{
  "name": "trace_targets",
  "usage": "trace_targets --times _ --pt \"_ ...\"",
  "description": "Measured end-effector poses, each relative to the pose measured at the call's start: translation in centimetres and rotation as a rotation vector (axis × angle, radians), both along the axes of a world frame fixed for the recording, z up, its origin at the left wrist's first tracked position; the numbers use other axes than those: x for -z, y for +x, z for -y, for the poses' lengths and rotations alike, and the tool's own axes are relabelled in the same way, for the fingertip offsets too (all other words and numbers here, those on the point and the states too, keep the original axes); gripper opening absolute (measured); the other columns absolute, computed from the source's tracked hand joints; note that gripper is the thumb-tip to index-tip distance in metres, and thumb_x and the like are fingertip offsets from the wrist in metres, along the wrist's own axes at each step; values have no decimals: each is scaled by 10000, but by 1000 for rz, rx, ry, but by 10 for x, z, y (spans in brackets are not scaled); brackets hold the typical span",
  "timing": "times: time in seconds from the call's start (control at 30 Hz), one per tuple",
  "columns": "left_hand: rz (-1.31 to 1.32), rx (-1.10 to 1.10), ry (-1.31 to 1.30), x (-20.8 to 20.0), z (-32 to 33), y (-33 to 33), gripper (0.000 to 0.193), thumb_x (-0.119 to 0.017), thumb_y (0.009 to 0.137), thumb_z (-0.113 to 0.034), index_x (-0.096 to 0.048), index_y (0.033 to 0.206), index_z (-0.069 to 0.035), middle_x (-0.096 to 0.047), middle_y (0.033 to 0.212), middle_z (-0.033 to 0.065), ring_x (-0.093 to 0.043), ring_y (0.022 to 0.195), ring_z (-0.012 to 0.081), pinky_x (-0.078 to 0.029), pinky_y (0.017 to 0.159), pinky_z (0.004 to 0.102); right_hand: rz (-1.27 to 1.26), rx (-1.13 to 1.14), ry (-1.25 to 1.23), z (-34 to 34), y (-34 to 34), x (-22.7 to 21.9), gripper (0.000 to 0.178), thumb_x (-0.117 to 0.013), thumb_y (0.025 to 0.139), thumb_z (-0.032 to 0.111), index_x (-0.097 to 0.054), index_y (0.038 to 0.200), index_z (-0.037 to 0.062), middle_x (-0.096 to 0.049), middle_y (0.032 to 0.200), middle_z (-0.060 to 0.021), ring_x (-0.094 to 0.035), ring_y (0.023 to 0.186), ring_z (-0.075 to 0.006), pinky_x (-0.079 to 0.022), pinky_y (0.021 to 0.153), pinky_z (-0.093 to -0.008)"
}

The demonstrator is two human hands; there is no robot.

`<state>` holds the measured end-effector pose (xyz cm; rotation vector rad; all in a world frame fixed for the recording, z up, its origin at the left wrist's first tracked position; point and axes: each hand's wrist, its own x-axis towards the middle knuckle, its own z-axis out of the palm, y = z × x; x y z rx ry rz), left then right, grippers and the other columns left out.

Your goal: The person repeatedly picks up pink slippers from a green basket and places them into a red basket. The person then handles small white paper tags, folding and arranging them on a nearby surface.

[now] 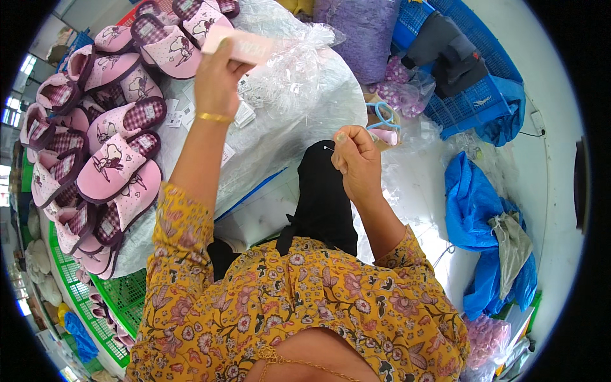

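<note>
My left hand point(215, 79) is raised over the plastic-covered work surface point(286, 127), its thumb and fingers closed on a pale pink card tag point(245, 46) with print on it. Lower down, above my black-clad knee, my right hand point(358, 156) is closed in a pinch. From its fingertips pokes a small thin piece with a white end point(328, 148), too small to name. Pink slippers point(111, 167) with a cartoon dog and checked insoles lie piled at the left. Between the slippers and my left forearm are several white paper labels point(244, 114).
Blue-handled scissors point(382, 114) stand in a small carton point(389, 141) beyond my right hand. A blue basket point(468, 105) holds dark cloth point(449, 54). Near it is a bagged purple bundle point(356, 38). Blue sheeting point(471, 210) lies at right, a green crate point(124, 296) at lower left.
</note>
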<state>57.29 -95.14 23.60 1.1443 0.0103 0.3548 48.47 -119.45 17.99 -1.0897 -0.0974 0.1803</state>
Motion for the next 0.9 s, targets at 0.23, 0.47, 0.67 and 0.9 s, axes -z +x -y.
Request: trace_targets --times 0.23,0.47,0.67,0.9 --pt "-395 492 -87 24 15 -118 350 -484 957 -264 -515 1175 8 -599 1166 154 -622 976 197 -518 810 328 167 -51 -412 -20 -14 -7 96 -623 887 125 -597 868 35 -542 635 19 -473 536 -31 -366 489 -189" --pt "-340 452 -296 48 20 -154 281 -501 957 -246 -590 1065 -3 -645 1074 145 -620 815 106 -495 637 219 271 -352 -659 -26 -43 9 116 -665 836 123 -602 865 30 -580 670 -19 -508 591 -62 -413 541 -229" --pt "-383 469 -88 47 -8 -187 293 -512 943 -261 -593 1001 15 -651 915 155 -571 675 136 -437 562 245 328 -457 -597 -23 -47 15 235 -684 831 138 -643 1046 52 -606 824 -5 -459 606 -39 -396 547 -208" --pt "-360 574 64 60 -18 -214 311 -519 935 -254 -609 1025 29 -649 938 144 -573 739 152 -439 618 265 -155 -722 -271 -61 -40 -10 322 -618 900 231 -620 1135 10 -595 818 21 -443 622 -44 -366 552 -186"
